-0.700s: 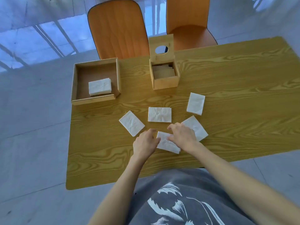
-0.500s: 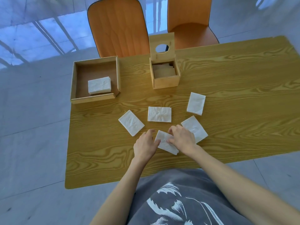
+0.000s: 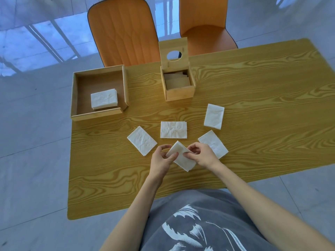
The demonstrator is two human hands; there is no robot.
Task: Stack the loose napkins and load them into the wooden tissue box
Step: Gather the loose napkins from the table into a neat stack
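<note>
A folded napkin (image 3: pixel 181 156) is being pinched between the left hand (image 3: pixel 161 160) and right hand (image 3: pixel 204 155), tilted just over the counter (image 3: pixel 253 105). Four loose napkins (image 3: pixel 173 129) are lying beyond, and the wooden tissue box (image 3: pixel 178 87) is standing open behind them.
</note>
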